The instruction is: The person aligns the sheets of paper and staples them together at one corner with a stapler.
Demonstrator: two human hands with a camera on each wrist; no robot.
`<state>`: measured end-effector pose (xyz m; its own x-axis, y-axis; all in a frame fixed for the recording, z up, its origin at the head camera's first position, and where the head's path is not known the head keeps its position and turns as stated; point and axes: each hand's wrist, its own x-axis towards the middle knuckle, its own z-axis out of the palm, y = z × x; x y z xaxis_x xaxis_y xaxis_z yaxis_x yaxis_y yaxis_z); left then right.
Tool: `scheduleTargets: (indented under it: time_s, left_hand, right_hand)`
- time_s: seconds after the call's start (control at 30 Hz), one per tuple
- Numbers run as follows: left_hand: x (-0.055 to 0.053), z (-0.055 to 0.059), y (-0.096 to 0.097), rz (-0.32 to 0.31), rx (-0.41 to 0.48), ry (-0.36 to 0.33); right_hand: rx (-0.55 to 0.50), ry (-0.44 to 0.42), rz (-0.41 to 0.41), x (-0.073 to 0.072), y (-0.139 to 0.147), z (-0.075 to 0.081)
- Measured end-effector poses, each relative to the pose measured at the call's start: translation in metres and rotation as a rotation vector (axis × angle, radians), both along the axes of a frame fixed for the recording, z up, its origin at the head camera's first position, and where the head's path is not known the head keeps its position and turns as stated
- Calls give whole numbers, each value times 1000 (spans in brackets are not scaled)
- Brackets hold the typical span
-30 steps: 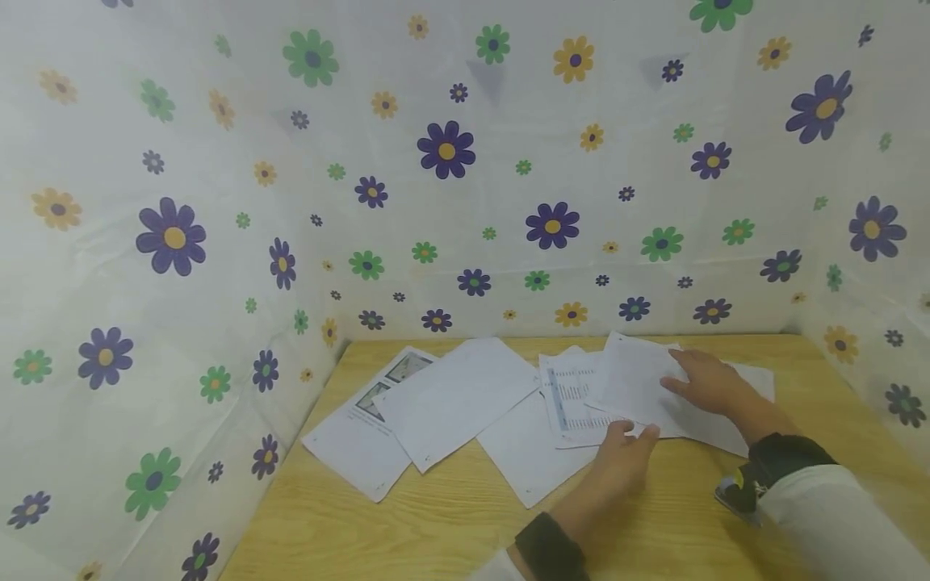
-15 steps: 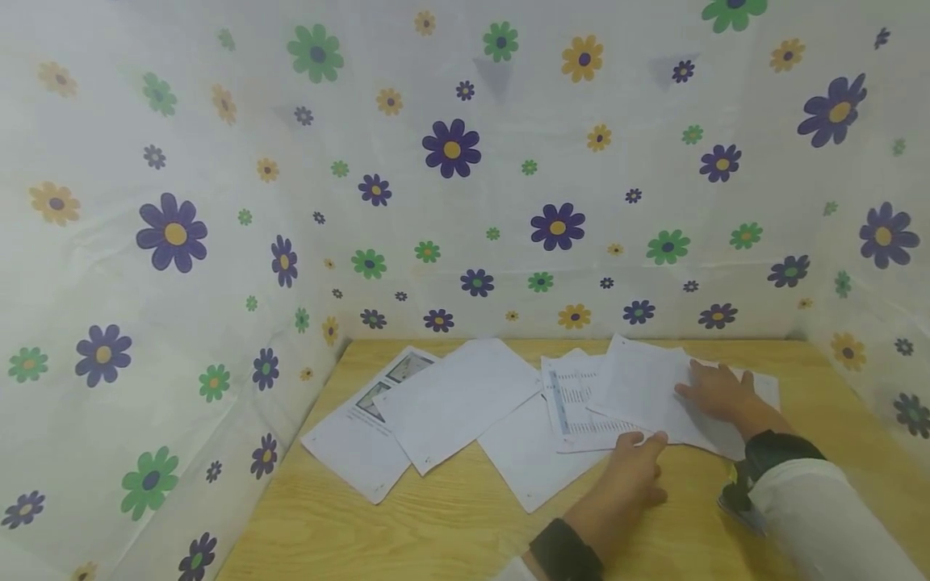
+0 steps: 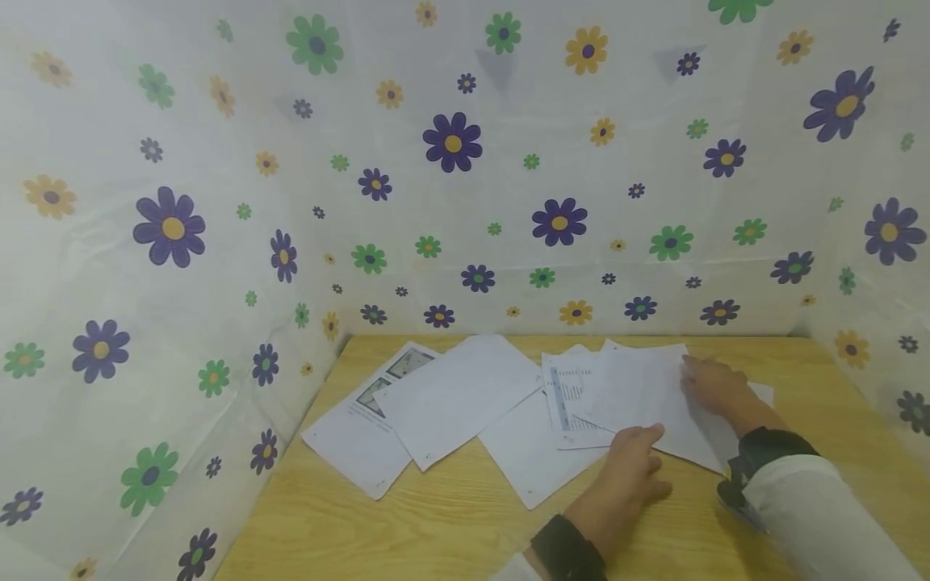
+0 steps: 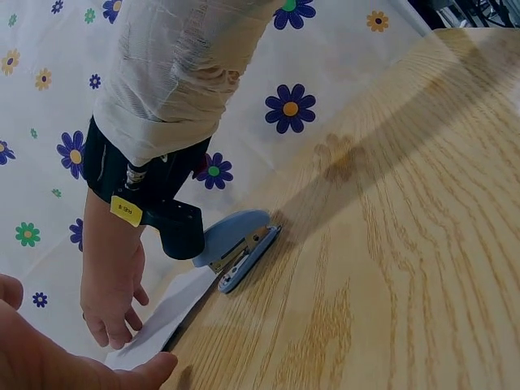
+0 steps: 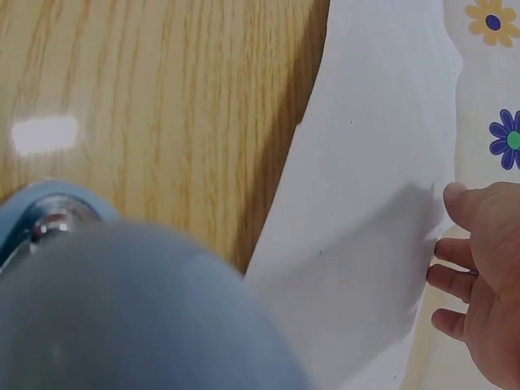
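My left hand [image 3: 628,472] is at the near edge of a white paper sheet [image 3: 639,379], fingertips right at that edge; in the left wrist view its thumb [image 4: 150,372] sticks out straight beside the paper. At the sheet's right edge is my right hand [image 3: 715,391]; the right wrist view has its fingertips [image 5: 447,280] lined up against the paper [image 5: 366,146], thumb apart from them. The sheet overlaps a printed page [image 3: 577,403] with a table of text. Under the right forearm a blue-grey stapler [image 4: 240,244] shows, largely hidden by the wrist gear in the head view.
To the left on the wooden table [image 3: 327,532] lie a sheet with two pictures [image 3: 363,452], a blank sheet [image 3: 461,395] across it and another blank sheet [image 3: 534,468], all overlapping. A flower-patterned curtain [image 3: 501,186] encloses the table's back and sides.
The upper right sheet has turned and shifted slightly left and toward me, covering more of the printed page. My right hand has moved to its right edge; the left hand now meets its near edge.
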<state>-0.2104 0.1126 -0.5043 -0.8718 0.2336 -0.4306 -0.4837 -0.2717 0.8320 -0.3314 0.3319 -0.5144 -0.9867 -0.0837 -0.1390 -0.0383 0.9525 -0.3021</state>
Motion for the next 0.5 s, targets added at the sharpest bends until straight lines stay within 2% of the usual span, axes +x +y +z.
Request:
scheduleTargets:
  time_s: [0.2, 0.37, 0.5]
  left_hand:
    - [-4, -1, 1, 15, 75, -20]
    - [-7, -3, 4, 71, 124, -31]
    - [-12, -2, 7, 110, 132, -20]
  right_hand:
    - [71, 35, -9, 1, 1, -4]
    - [49, 34, -23, 0, 2, -3]
    - [35, 54, -21, 0, 2, 4]
